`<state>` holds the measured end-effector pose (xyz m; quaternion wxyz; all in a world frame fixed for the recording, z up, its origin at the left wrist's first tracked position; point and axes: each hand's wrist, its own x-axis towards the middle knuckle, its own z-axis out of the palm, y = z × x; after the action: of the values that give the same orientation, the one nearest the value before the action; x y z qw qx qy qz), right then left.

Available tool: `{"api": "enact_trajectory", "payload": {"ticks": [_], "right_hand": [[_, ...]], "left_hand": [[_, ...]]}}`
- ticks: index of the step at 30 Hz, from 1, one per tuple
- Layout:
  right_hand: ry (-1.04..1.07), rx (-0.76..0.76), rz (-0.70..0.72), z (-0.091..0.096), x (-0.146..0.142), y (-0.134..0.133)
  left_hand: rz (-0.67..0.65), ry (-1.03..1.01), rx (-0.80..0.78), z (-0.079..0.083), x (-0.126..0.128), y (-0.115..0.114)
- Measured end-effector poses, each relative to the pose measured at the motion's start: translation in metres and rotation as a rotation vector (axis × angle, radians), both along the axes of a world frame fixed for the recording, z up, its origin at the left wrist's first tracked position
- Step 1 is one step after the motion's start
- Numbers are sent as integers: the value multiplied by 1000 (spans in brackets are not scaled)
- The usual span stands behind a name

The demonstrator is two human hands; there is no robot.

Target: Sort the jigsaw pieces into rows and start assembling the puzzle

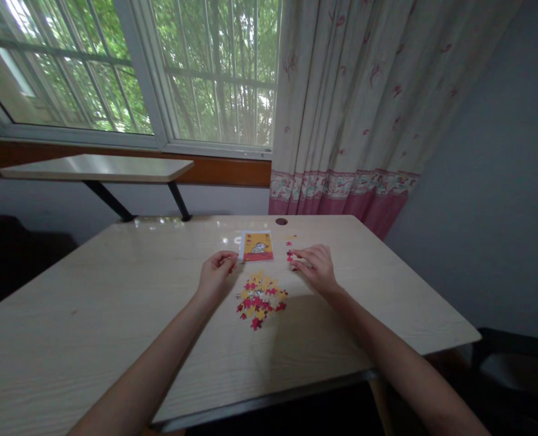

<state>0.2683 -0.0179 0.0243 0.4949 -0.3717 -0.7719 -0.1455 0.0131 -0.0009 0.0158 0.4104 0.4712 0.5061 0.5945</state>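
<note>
A loose heap of jigsaw puzzle pieces [260,298] in red, yellow and white lies between my forearms. Beyond it is a small picture card [257,246] with a white animal on yellow and red. My left hand [218,270] is closed beside the card's lower left corner; what its fingers hold, if anything, is too small to make out. To the right of the card, my right hand [315,267] has thumb and forefinger at a red puzzle piece [289,257], gripping it from two sides. Just past it lie a red piece [289,243] and small yellow pieces [289,237].
The pale wooden table [128,303] has a round dark cable hole [281,221] at its back edge. A raised shelf [100,168] on black legs stands at the back left. Behind are a barred window and a curtain [342,121]; a dark chair [514,357] is at the right.
</note>
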Motion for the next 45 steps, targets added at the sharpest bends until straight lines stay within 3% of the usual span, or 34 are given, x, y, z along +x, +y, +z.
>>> {"api": "enact_trajectory", "payload": {"ticks": [5, 11, 14, 20, 23, 34, 45], "right_hand": [[-6, -14, -7, -2, 0, -2], [-128, -97, 10, 3, 24, 27], [-240, -282, -4, 3, 38, 60], [-237, -700, -129, -16, 53, 110], [-221, -807, -140, -26, 53, 120], [-259, -815, -149, -33, 55, 127], [-292, -807, -112, -27, 53, 122]], "left_hand": [[-20, 135, 21, -7, -8, 5], [-10, 882, 117, -9, -17, -3], [0, 1043, 62, -7, -18, -7], [-22, 1097, 41, -6, -15, -9], [-28, 1102, 17, -5, -13, -10], [-20, 1085, 23, -1, -11, -12], [-47, 1037, 50, -3, -11, -11]]}}
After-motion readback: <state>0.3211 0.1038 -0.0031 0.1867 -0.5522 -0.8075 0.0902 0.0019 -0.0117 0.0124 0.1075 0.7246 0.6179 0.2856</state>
